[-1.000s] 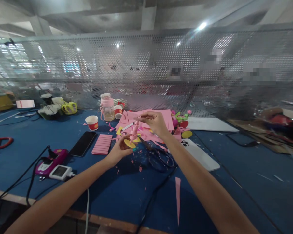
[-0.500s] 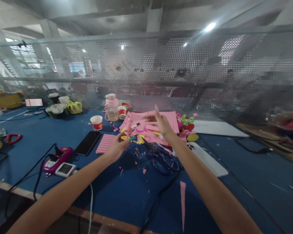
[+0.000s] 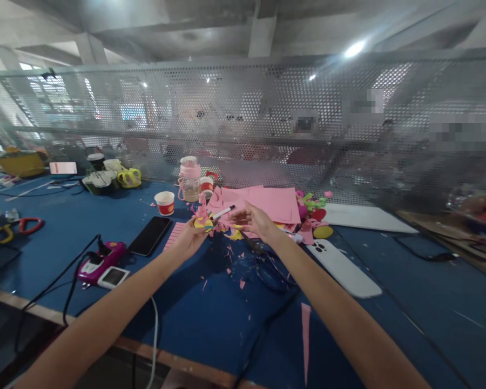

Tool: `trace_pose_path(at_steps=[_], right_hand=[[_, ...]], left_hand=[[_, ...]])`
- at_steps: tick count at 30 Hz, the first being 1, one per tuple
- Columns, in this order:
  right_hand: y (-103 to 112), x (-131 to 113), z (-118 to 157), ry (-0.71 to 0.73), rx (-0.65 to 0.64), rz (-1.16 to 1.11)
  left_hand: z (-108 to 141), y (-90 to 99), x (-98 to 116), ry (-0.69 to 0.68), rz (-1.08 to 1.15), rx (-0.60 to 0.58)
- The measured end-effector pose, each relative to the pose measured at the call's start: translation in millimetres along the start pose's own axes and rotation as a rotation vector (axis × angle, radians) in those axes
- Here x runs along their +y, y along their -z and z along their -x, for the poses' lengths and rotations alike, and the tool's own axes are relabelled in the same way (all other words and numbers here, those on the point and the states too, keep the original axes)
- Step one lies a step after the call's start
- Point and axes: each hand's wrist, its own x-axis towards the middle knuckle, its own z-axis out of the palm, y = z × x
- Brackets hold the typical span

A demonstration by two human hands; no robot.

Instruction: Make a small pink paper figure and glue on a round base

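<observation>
My left hand [image 3: 190,239] is closed on a small pink and yellow paper craft [image 3: 203,219], held upright above the blue table. To its right, my right hand [image 3: 256,220] has its fingers apart with nothing in them, over pink paper scraps. Between the hands lies a black and white marker [image 3: 223,212]. Pink sheets [image 3: 273,202] are spread behind my right hand. Dark-handled scissors [image 3: 273,267] lie below my right wrist, partly hidden by the forearm. A striped pink pad [image 3: 173,235] sits beside my left hand.
A black phone [image 3: 150,236], a paper cup [image 3: 164,203] and a pink-lidded bottle [image 3: 190,179] stand or lie at left. A purple power strip [image 3: 101,263] with cables is nearer. At right lies a white phone [image 3: 345,268]. A mesh partition [image 3: 235,124] runs behind.
My right hand has come down and nearer, its fingers now level over the scraps. My left hand has turned the craft, showing its yellow base. The view has shifted slightly.
</observation>
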Motion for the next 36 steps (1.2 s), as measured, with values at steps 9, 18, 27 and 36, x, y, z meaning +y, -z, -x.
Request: trace_pose_path(at_steps=[9, 18, 27, 36], right_hand=[[-23, 6, 4, 0.267, -0.04, 0.122], [-38, 19, 5, 0.341, -0.079, 0.377], [-34, 25, -2, 0.293, -0.118, 0.298], [-33, 26, -1, 0.235, -0.188, 0.185]], left_hand=[[4, -10.1, -8, 0.007, 0.037, 0.035], [12, -13.2, -14, 0.027, 0.065, -0.027], [23, -21.8, -14, -0.012, 0.062, -0.083], [23, -23.0, -12, -0.022, 0.13, -0.049]])
